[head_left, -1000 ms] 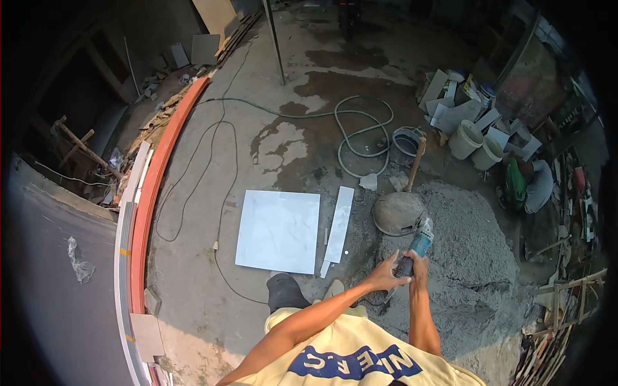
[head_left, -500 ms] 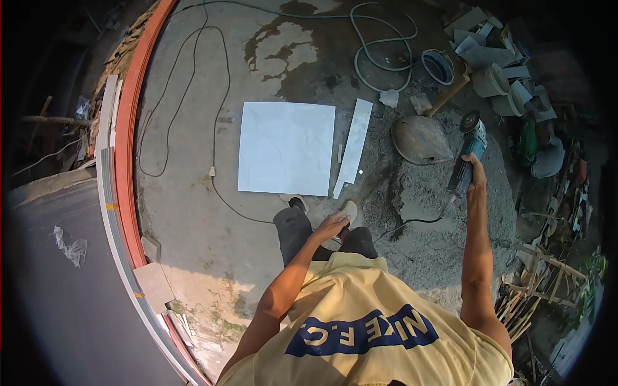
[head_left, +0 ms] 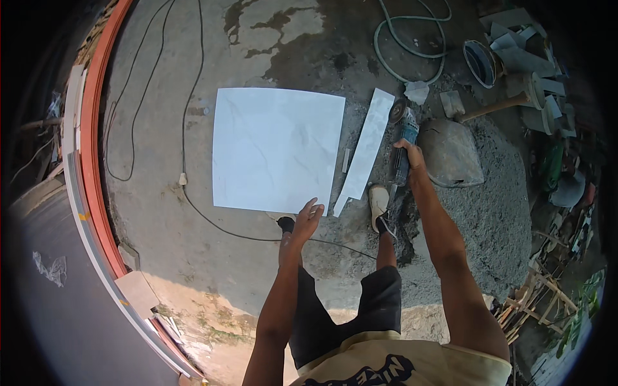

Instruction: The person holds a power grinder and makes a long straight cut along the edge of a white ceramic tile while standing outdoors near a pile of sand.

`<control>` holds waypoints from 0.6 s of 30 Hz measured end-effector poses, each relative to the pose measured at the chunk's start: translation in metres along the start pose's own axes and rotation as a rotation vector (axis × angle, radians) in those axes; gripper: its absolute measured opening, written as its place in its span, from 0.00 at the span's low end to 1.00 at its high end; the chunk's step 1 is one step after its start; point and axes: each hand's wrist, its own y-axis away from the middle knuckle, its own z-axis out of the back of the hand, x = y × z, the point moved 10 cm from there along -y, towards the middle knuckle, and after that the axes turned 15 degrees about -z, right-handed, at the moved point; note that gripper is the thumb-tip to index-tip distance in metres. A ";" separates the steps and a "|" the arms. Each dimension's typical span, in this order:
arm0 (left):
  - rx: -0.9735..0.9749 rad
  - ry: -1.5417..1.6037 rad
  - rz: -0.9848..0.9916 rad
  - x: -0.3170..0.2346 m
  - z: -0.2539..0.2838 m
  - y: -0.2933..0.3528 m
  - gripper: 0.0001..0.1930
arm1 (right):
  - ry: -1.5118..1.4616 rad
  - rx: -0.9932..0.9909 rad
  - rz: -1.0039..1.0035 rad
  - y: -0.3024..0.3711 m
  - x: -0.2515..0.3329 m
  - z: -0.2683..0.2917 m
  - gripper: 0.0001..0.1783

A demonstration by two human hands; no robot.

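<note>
Our right hand (head_left: pixel 412 156) grips an angle grinder (head_left: pixel 408 133), a shovel (head_left: pixel 452 154) to its right. Our left hand (head_left: pixel 308 222), fingers loosely parted, is by the near edge of the white tile (head_left: pixel 277 151) ahead of it; we cannot tell if they touch.

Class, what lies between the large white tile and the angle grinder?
The head view shows a thin sliver, then a long narrow white tile strip, between the large white tile and the angle grinder.
</note>
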 end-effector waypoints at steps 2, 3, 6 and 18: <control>-0.012 0.043 0.025 0.006 -0.021 -0.033 0.35 | 0.010 -0.027 -0.004 -0.050 -0.003 -0.010 0.13; -0.021 0.075 0.044 0.011 -0.033 -0.048 0.35 | 0.009 -0.048 -0.002 -0.072 -0.009 -0.015 0.12; -0.008 0.126 0.030 0.014 -0.064 -0.102 0.37 | -0.031 -0.031 0.017 -0.120 -0.012 -0.033 0.12; -0.075 0.188 0.027 0.022 -0.119 -0.236 0.37 | -0.007 -0.075 0.052 -0.205 -0.015 -0.028 0.28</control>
